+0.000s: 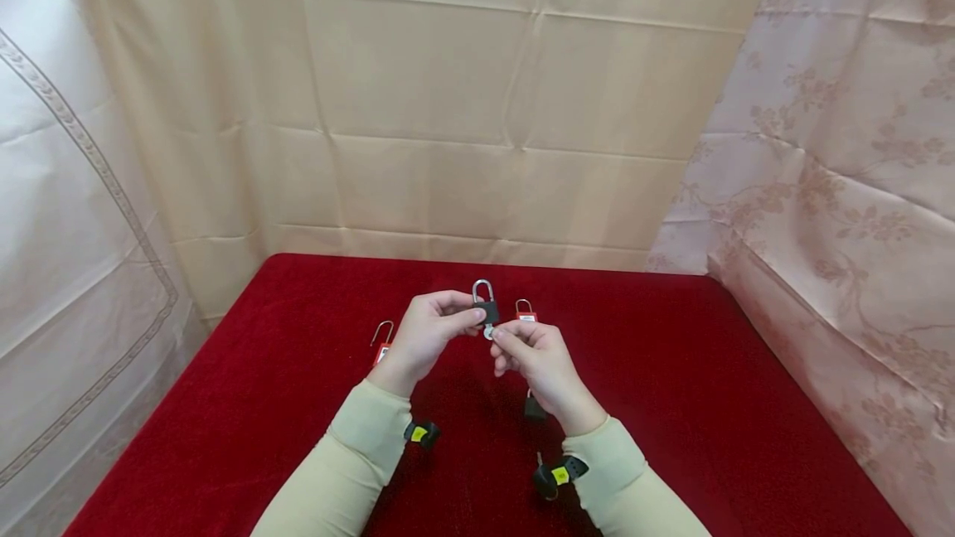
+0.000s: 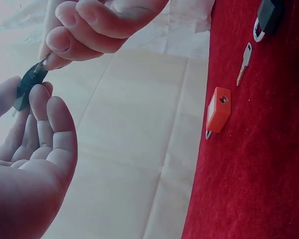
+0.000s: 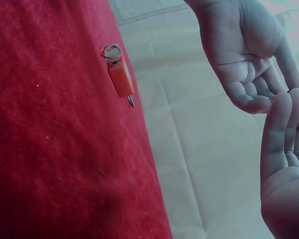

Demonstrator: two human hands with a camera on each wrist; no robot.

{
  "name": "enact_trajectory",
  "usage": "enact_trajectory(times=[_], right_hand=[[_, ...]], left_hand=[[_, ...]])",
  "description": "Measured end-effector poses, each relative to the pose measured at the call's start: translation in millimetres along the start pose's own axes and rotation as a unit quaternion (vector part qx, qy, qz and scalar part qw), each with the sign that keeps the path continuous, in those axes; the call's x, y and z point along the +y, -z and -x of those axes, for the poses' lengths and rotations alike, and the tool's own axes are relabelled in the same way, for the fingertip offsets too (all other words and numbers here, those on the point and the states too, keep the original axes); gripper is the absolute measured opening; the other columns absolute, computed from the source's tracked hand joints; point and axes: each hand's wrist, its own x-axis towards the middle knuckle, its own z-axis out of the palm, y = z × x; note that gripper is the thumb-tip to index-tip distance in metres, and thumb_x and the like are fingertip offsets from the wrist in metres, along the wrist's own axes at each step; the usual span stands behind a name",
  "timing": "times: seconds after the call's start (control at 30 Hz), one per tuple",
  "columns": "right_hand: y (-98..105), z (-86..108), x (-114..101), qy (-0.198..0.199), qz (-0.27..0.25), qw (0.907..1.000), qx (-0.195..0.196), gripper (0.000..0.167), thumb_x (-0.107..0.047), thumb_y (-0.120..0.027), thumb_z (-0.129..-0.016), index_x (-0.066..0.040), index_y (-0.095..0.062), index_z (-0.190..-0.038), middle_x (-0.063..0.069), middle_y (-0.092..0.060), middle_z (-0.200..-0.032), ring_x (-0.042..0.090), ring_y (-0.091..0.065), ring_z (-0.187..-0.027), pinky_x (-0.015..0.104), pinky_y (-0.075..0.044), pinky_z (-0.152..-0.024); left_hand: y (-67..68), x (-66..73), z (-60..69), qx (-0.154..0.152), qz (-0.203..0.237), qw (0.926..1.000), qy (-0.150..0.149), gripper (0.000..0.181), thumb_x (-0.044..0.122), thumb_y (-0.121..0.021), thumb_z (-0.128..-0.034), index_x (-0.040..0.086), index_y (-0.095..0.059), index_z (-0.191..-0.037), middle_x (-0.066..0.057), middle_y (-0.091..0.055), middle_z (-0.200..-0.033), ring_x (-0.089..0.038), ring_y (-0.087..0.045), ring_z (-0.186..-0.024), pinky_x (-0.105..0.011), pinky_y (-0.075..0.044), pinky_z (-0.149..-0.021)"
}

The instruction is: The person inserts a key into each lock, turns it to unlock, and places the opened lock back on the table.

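Observation:
In the head view, my left hand [image 1: 429,330] holds a black padlock [image 1: 487,311] upright, its silver shackle [image 1: 482,288] pointing up. Thumb and fingers pinch the padlock's body. Just below it, my right hand [image 1: 539,357] pinches a silver key [image 1: 488,331] at the bottom of the lock. The left wrist view shows the dark padlock [image 2: 31,83] from the side, between both hands' fingertips. In the right wrist view, fingers of my right hand [image 3: 291,184] hide the lock, with the left hand [image 3: 244,52] beyond. Whether its shackle is released I cannot tell.
On the red cloth, a red padlock [image 1: 383,352] with a raised shackle lies left; another red padlock [image 1: 526,316] stands behind my right hand. A second black padlock [image 1: 534,408] lies nearer. A loose key [image 2: 244,63] lies between padlocks. One red padlock [image 3: 120,78] carries a ring.

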Motion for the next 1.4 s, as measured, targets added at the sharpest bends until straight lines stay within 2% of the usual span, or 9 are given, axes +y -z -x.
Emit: enact_trajectory(times=[0.13, 0.23, 0.4, 0.57, 0.7, 0.8, 0.93, 1.33, 1.4], right_hand=[[3.2, 0.7, -6.3, -0.010, 0.023, 0.9996, -0.010, 0.022, -0.011, -0.067, -0.099, 0.011, -0.065, -0.104, 0.011, -0.066, -0.082, 0.017, -0.064, -0.065, 0.034, -0.061, -0.069], [6.8, 2.2, -14.2, -0.009, 0.053, 0.9984, -0.014, 0.026, -0.012, -0.067, -0.100, 0.013, -0.064, -0.107, 0.013, -0.066, -0.085, 0.018, -0.065, -0.067, 0.036, -0.061, -0.070], [16.1, 3.7, -25.8, 0.010, 0.093, 0.9957, 0.001, 0.024, -0.015, -0.067, -0.100, 0.008, -0.067, -0.107, 0.018, -0.066, -0.088, 0.020, -0.066, -0.069, 0.036, -0.061, -0.067], [26.0, 5.5, -35.8, 0.038, 0.087, 0.9953, 0.019, 0.016, -0.011, -0.068, -0.099, 0.003, -0.069, -0.107, 0.025, -0.066, -0.093, 0.023, -0.067, -0.073, 0.036, -0.061, -0.064], [32.7, 7.9, -44.9, 0.053, 0.096, 0.9931, 0.041, 0.017, -0.009, -0.068, -0.098, 0.001, -0.068, -0.112, 0.018, -0.069, -0.097, 0.027, -0.070, -0.080, 0.037, -0.061, -0.065], [36.5, 9.5, -50.3, 0.058, 0.111, 0.9904, 0.058, 0.021, -0.010, -0.068, -0.098, 0.001, -0.067, -0.116, 0.013, -0.069, -0.101, 0.029, -0.071, -0.083, 0.039, -0.061, -0.066], [40.5, 10.9, -54.4, 0.063, 0.131, 0.9864, 0.077, 0.027, -0.011, -0.069, -0.098, 0.000, -0.065, -0.122, 0.017, -0.067, -0.110, 0.026, -0.071, -0.085, 0.040, -0.061, -0.069], [51.2, 13.2, -61.1, 0.088, 0.132, 0.9827, 0.096, 0.030, -0.010, -0.067, -0.099, 0.002, -0.061, -0.126, 0.021, -0.065, -0.121, 0.027, -0.071, -0.097, 0.040, -0.061, -0.075], [53.0, 12.6, -62.7, 0.089, 0.132, 0.9821, 0.100, 0.030, -0.010, -0.068, -0.099, 0.002, -0.062, -0.126, 0.019, -0.066, -0.120, 0.027, -0.071, -0.097, 0.039, -0.061, -0.075]], left_hand=[[-0.5, 0.9, 0.2, -0.004, -0.005, 1.0000, -0.002, 0.023, -0.001, -0.073, -0.0901, -0.012, -0.069, -0.109, -0.009, -0.075, -0.089, -0.031, -0.070, -0.081, -0.037, -0.059, -0.080], [-1.5, 2.4, 0.9, -0.007, -0.010, 0.9999, -0.005, 0.021, 0.000, -0.073, -0.0906, -0.011, -0.070, -0.109, -0.009, -0.075, -0.089, -0.033, -0.070, -0.082, -0.037, -0.059, -0.080], [-0.8, 6.2, 3.4, 0.001, -0.015, 0.9999, 0.001, 0.020, 0.001, -0.073, -0.0908, -0.008, -0.071, -0.109, -0.012, -0.074, -0.091, -0.032, -0.070, -0.082, -0.037, -0.058, -0.082], [0.9, 8.7, 4.9, 0.001, -0.016, 0.9999, 0.005, 0.021, 0.001, -0.073, -0.0906, -0.008, -0.071, -0.110, -0.012, -0.074, -0.091, -0.027, -0.070, -0.081, -0.036, -0.058, -0.082], [1.4, 9.8, 5.6, -0.004, -0.014, 0.9999, 0.006, 0.020, 0.000, -0.073, -0.0904, -0.007, -0.071, -0.109, -0.012, -0.074, -0.092, -0.036, -0.069, -0.085, -0.037, -0.058, -0.083], [1.8, 9.6, 5.6, -0.009, -0.016, 0.9998, 0.008, 0.019, 0.000, -0.073, -0.0907, -0.006, -0.071, -0.109, -0.011, -0.073, -0.092, -0.033, -0.069, -0.084, -0.037, -0.057, -0.083], [1.7, 8.6, 5.4, -0.017, -0.019, 0.9997, 0.004, 0.018, 0.000, -0.072, -0.0912, -0.008, -0.070, -0.108, -0.010, -0.073, -0.091, -0.026, -0.069, -0.081, -0.036, -0.057, -0.082], [1.6, 8.1, 4.7, -0.028, -0.023, 0.9991, 0.021, 0.022, 0.000, -0.071, -0.0918, -0.011, -0.068, -0.111, -0.010, -0.073, -0.092, -0.027, -0.069, -0.081, -0.035, -0.057, -0.080], [1.0, 7.2, 3.4, -0.032, -0.022, 0.9990, 0.021, 0.022, 0.000, -0.071, -0.0914, -0.011, -0.068, -0.111, -0.010, -0.072, -0.093, -0.031, -0.068, -0.082, -0.036, -0.057, -0.080]])
